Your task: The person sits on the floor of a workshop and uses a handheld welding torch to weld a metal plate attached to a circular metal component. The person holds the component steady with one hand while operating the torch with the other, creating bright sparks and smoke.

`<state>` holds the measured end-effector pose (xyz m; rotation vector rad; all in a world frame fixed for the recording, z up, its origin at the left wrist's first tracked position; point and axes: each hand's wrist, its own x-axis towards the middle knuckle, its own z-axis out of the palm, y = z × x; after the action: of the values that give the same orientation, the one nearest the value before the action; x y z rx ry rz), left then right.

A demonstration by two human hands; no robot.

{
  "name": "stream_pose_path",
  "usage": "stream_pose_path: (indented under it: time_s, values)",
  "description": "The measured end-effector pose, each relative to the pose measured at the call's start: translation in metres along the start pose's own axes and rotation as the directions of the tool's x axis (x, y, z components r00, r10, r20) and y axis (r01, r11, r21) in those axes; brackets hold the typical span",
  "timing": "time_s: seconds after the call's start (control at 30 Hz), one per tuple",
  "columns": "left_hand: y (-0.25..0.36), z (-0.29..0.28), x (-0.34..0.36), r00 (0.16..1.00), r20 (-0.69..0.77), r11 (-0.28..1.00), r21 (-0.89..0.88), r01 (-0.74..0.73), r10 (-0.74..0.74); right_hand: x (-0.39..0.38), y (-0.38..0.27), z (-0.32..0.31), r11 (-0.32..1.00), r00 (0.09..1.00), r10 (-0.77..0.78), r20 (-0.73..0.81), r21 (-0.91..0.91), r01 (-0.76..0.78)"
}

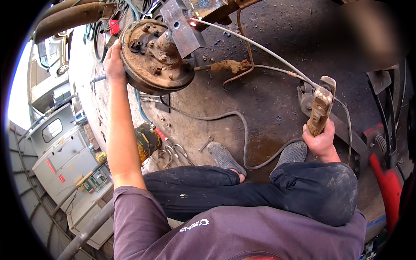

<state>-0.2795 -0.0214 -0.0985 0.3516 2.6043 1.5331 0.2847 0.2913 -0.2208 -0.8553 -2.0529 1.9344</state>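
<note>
My left hand grips the left edge of a rusty round drum hub with bolts on its face, fingers curled over its rim. My right hand is closed around a worn electrode holder, which clamps a long pale welding rod. The rod's far tip meets a grey steel plate beside the drum, where a small bright red glow shows. A rusty beam lies behind the plate.
Cables and scattered tools lie on the floor around my feet. A bent rusty rod hangs behind the drum. Red metal parts stand at the right, a brown tube upper left, a grey cabinet at the left.
</note>
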Motion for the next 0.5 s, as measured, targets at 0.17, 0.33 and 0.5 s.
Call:
stream_pose_path:
  time_s: [0.17,0.33,0.5]
  values:
    - [0.0041,0.0046,-0.0030,1.000,-0.026,0.999,0.034,-0.004,0.005,0.0020,-0.0037,0.0016,1.000,1.000,0.016,0.008,0.009,-0.016]
    - [0.0071,0.0036,-0.0063,0.999,-0.042,0.999,0.035,-0.011,0.012,0.0044,-0.0051,0.0036,1.000,1.000,-0.007,0.019,-0.002,0.007]
    - [0.0079,0.0069,-0.0064,0.999,-0.040,0.998,0.061,-0.034,0.037,0.0049,-0.0068,0.0022,1.000,0.999,0.000,0.039,-0.005,0.000]
